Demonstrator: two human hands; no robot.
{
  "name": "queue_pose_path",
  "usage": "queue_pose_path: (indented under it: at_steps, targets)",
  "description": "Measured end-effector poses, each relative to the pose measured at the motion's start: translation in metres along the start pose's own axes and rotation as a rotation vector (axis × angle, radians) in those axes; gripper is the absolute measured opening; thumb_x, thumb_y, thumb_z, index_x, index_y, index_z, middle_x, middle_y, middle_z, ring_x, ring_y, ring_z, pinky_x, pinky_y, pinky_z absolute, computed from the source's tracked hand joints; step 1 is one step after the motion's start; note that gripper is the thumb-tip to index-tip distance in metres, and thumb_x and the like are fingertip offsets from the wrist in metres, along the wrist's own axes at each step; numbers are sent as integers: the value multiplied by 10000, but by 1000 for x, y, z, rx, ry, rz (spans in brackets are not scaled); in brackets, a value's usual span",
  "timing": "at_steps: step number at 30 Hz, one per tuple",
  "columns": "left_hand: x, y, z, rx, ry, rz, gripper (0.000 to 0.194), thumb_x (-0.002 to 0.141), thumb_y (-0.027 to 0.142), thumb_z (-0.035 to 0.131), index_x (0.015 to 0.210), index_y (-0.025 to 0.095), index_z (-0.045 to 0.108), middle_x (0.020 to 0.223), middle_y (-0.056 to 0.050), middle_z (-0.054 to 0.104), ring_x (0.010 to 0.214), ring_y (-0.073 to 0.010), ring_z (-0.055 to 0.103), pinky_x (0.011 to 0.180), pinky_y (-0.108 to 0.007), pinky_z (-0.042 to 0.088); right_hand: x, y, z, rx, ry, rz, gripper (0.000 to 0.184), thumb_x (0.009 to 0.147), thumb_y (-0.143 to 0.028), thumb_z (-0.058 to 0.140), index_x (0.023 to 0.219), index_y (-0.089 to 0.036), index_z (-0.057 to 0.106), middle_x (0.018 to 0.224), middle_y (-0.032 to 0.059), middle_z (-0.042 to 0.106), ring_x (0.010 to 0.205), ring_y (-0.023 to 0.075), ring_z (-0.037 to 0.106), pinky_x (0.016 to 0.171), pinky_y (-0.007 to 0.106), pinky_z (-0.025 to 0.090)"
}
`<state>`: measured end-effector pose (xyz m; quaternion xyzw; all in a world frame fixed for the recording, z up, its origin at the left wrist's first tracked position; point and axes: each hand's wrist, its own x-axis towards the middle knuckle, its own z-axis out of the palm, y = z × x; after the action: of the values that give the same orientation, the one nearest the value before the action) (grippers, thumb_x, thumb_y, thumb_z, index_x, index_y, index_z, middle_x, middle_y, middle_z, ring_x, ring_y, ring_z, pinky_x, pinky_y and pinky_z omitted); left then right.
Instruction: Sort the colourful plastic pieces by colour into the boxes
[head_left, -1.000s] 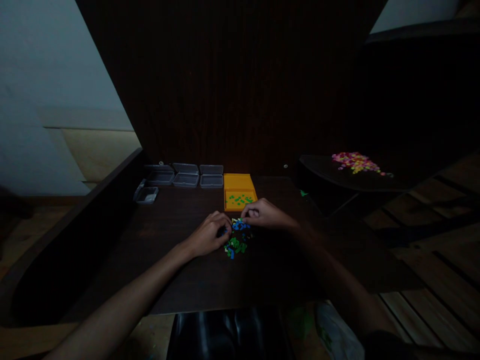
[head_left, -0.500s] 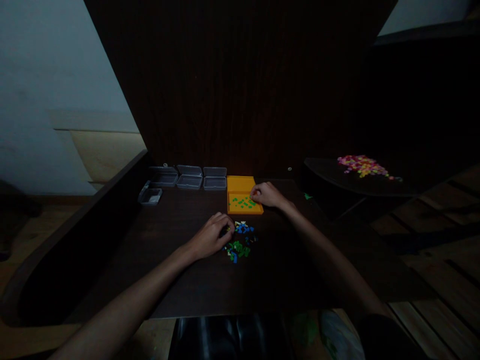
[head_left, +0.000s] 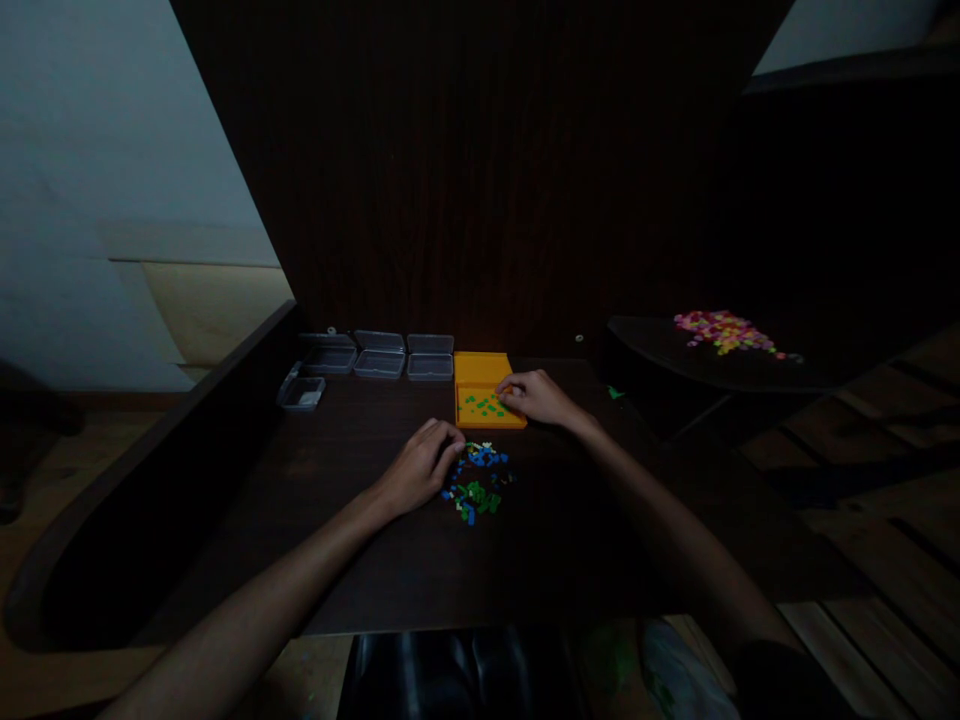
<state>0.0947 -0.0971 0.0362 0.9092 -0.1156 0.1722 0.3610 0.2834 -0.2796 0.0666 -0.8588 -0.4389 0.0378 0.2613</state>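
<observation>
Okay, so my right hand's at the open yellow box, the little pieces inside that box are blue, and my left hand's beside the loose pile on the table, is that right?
Not quite: the little pieces inside the yellow box are green, not blue, as the head view shows. Your right hand and left hand are where you said.

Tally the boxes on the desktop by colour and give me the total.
Clear plastic boxes: 4
Yellow box: 1
Total: 5
</observation>
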Motion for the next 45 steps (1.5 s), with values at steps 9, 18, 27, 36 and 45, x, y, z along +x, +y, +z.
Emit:
queue_pose_path:
  at_steps: [9,18,27,36,45]
  targets:
    - [1,1,0,28,69,28,140,962,258,427,939,193,549,883,-39,606,870,-177,564,818,-314,472,-51,-46,37,187,65,-210,257,844,-317,595,1015,-148,686,543,-61,463,489,84,403,534,203,348]
    - [0,-1,1,31,34,59,157,970,265,417,944,193,553,895,-45,609,872,-173,558,828,-322,478,-57,-49,50,170,142,-233,216,878,-313,570,947,-148,692,557,-42,495,497,90,426,534,207,350]
    - [-1,1,-1,41,-4,57,177,981,286,397,956,196,548,902,-41,606,880,-172,561,825,-316,475,-59,-48,52,136,144,-277,218,891,-326,556,902,-158,696,564,-29,517,510,96,446,540,211,348]
    - [1,-7,3,29,-23,-25,240,962,211,364,1120,190,543,1028,-83,637,983,-200,601,907,-366,506,-46,-33,34,72,185,-185,198,869,-276,565,858,-142,712,540,-25,514,500,95,448,537,205,335]
    - [0,-3,2,48,-198,-25,342,953,188,342,1249,146,507,1231,-127,606,1161,-218,562,1032,-389,460,-4,-21,10,-144,8,-41,177,838,-205,583,895,-156,742,660,7,648,572,103,535,570,199,328]
